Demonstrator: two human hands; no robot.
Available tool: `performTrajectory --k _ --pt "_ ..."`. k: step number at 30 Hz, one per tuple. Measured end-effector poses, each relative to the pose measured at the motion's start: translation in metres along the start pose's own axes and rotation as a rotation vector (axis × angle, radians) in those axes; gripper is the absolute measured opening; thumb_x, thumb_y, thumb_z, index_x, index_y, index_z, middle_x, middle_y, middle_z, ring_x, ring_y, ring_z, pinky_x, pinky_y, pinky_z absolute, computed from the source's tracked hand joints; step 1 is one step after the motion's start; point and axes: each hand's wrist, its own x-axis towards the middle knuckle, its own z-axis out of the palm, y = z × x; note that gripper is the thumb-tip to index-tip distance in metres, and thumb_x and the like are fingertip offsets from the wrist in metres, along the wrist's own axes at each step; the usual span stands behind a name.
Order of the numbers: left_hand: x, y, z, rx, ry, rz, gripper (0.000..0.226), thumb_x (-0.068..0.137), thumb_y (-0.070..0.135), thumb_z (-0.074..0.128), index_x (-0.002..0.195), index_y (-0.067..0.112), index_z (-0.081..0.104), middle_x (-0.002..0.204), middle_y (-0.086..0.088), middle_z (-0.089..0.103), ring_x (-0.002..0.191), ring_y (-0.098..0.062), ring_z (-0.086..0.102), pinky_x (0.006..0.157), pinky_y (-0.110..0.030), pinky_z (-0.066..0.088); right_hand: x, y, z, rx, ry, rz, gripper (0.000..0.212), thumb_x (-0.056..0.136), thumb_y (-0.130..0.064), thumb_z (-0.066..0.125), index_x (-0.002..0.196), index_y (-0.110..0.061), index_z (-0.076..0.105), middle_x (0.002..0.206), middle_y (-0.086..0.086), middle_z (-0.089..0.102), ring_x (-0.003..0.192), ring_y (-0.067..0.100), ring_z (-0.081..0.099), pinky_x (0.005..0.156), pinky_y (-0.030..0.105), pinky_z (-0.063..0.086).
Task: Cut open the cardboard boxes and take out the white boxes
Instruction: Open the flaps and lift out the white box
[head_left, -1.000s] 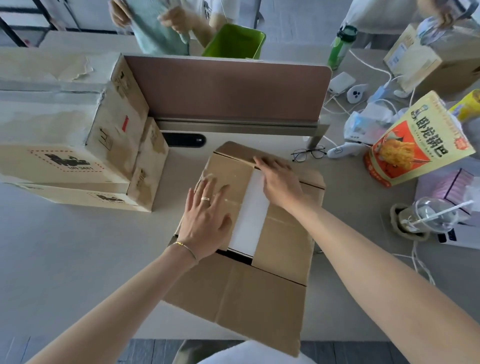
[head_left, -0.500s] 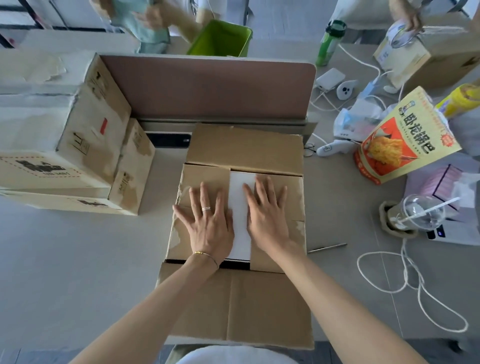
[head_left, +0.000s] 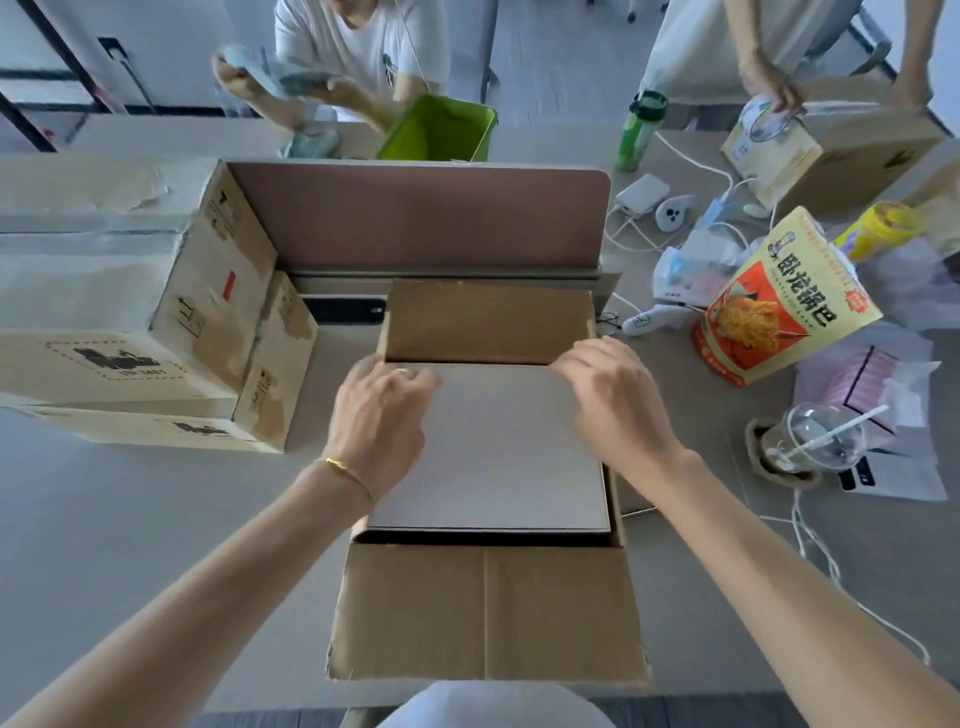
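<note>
Nearest the camera, the near flap (head_left: 483, 613) of an opened cardboard box (head_left: 618, 512) is seen folded out flat toward the viewer over the edge of the desk (head_left: 130, 519). Just beyond it, a white box (head_left: 498, 457) is seen lying flat in the opening of the cardboard box, its pale top filling almost the whole opening, with a dark gap showing along its near edge.

The left hand (head_left: 382, 410) is placed at the left edge of the white box near its far corner, with the fingers curled down over that edge; a ring is worn on one finger and a thin bracelet (head_left: 345, 470) at the wrist. The right hand (head_left: 608, 400) is placed at the far right corner of the white box, its fingers bent downward over the edge. Whether the edges are truly gripped or only touched cannot be told, as the fingertips are blurred.

The far flap (head_left: 488, 322) of the cardboard box is held upright behind the white box. To the left, two stacked cardboard cartons (head_left: 130, 312) are set on the desk. To the right, a plastic cup with a straw (head_left: 815, 441) and an orange snack bag (head_left: 779, 301) are seen. Behind the far flap, a brown divider panel (head_left: 415, 213) is stood across the desk.
</note>
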Motion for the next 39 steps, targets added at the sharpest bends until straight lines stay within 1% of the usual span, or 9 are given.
performTrajectory --k 5,9,15,18,21,24,29,32,39 --pt "-0.026 -0.052 0.019 0.195 -0.147 -0.273 0.025 0.079 0.018 0.061 0.104 0.017 0.064 0.092 -0.008 0.073 0.124 -0.037 0.054 0.121 -0.062 0.0 -0.033 0.058 -0.02 -0.187 -0.261 0.268 0.057 0.068 0.012 0.065 0.121 -0.008 0.072 0.124 0.011 0.069 0.127 0.029 0.058 0.121 0.052 0.029" --pt "-0.044 -0.054 0.056 -0.267 -0.268 -0.451 0.05 0.098 0.031 0.044 0.147 0.021 0.042 0.152 -0.007 0.048 0.141 -0.035 0.041 0.113 -0.051 0.035 -0.063 0.06 0.001 -0.026 -0.508 0.56 0.051 0.101 -0.026 0.053 0.151 -0.015 0.047 0.155 0.009 0.048 0.141 0.028 0.047 0.117 0.05 0.037" --pt "-0.047 -0.033 0.084 -0.898 -0.162 -0.831 0.035 0.105 0.034 0.035 0.131 0.03 0.057 0.115 -0.003 0.068 0.107 -0.035 0.059 0.082 -0.041 0.043 -0.07 0.028 0.046 0.406 -0.51 0.833 0.047 0.108 -0.034 0.034 0.15 -0.015 0.045 0.146 0.009 0.057 0.134 0.035 0.052 0.107 0.046 0.043" --pt "-0.047 -0.028 0.097 -1.024 -0.101 -0.846 0.031 0.1 0.033 0.034 0.101 0.027 0.064 0.095 -0.006 0.069 0.089 -0.028 0.059 0.076 -0.04 0.044 -0.073 0.018 0.062 0.527 -0.299 0.94 0.035 0.107 -0.017 0.032 0.103 -0.015 0.066 0.101 0.01 0.073 0.096 0.036 0.064 0.079 0.042 0.048" --pt "-0.046 -0.027 0.1 -1.047 -0.075 -0.85 0.032 0.101 0.029 0.035 0.097 0.026 0.066 0.089 -0.004 0.07 0.082 -0.026 0.058 0.072 -0.038 0.044 -0.072 0.012 0.065 0.531 -0.221 0.99 0.039 0.104 -0.01 0.032 0.069 -0.022 0.045 0.068 0.002 0.058 0.068 0.026 0.054 0.059 0.032 0.036" --pt "-0.045 -0.031 0.094 -1.059 -0.105 -0.816 0.031 0.103 0.026 0.037 0.104 0.028 0.067 0.094 0.002 0.071 0.089 -0.025 0.062 0.076 -0.037 0.046 -0.069 0.017 0.062 0.544 -0.268 0.979 0.036 0.103 -0.011 0.033 0.075 -0.02 0.054 0.076 0.008 0.065 0.078 0.035 0.058 0.06 0.036 0.036" --pt "-0.047 -0.033 0.069 -0.688 -0.01 -0.615 0.049 0.091 -0.001 0.044 0.133 0.021 0.059 0.129 -0.002 0.063 0.116 -0.029 0.056 0.092 -0.041 0.047 -0.062 0.021 0.037 0.338 -0.311 0.893 0.045 0.097 -0.009 0.055 0.141 -0.015 0.059 0.136 0.008 0.064 0.126 0.033 0.057 0.103 0.042 0.047" --pt "-0.057 -0.019 0.054 -0.61 0.014 -0.392 0.064 0.09 -0.006 0.046 0.149 0.017 0.048 0.143 -0.005 0.057 0.128 -0.027 0.05 0.104 -0.037 0.042 -0.06 0.003 0.018 0.29 -0.187 0.756 0.056 0.089 0.0 0.056 0.142 -0.017 0.058 0.122 0.005 0.063 0.112 0.027 0.061 0.097 0.041 0.049" --pt "-0.06 0.001 0.029 -0.806 -0.319 -0.547 0.065 0.104 0.022 0.048 0.162 0.021 0.019 0.163 -0.007 0.034 0.148 -0.031 0.032 0.118 -0.043 0.03 -0.05 -0.023 -0.007 0.679 -0.485 0.858 0.053 0.091 -0.011 0.055 0.138 -0.035 0.052 0.117 -0.014 0.07 0.103 0.018 0.067 0.093 0.035 0.053"
